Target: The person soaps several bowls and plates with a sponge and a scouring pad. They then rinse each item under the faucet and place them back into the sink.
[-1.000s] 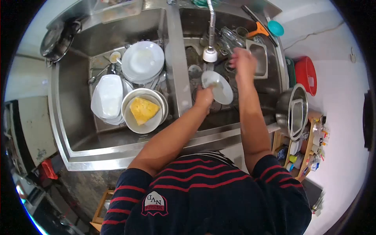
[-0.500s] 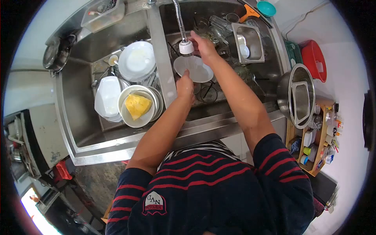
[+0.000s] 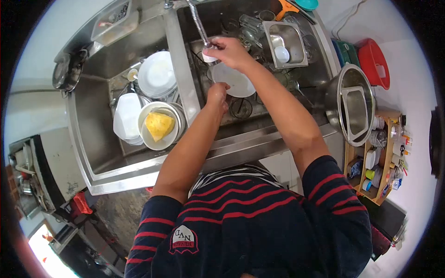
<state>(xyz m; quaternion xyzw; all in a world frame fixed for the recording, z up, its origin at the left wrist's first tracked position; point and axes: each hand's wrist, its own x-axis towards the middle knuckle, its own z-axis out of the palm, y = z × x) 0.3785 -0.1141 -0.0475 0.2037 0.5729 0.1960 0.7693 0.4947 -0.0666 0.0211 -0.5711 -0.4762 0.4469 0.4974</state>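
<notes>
Over the right-hand basin (image 3: 259, 121) of the sink, a white plate (image 3: 235, 83) lies directly under the right hand (image 3: 234, 53) and just beyond the left hand (image 3: 217, 96). The left hand has the plate by its near left rim: the thumb (image 3: 223, 86) lies along the edge, and the other fingers are hidden from view beneath. Farther forward, the right hand's fingers are curled around the white spray head (image 3: 210, 59) at the end of a coiled metal hose (image 3: 198, 21), nearly closed on it.

Both forearms reach forward across the sink's near edge. The left one slants up and to the right, its wrist close to the divider (image 3: 184, 74); the right one angles inward to the left, the back of that hand turned upward.

Under the plate's near side sits a clear glass (image 3: 241, 109), and beyond the right wrist are a rectangular steel pan (image 3: 301, 58) and more glassware (image 3: 250, 31). Across the divider, a yellow sponge (image 3: 159, 126) rests in stacked bowls (image 3: 147, 139), beside piled plates (image 3: 156, 74).
</notes>
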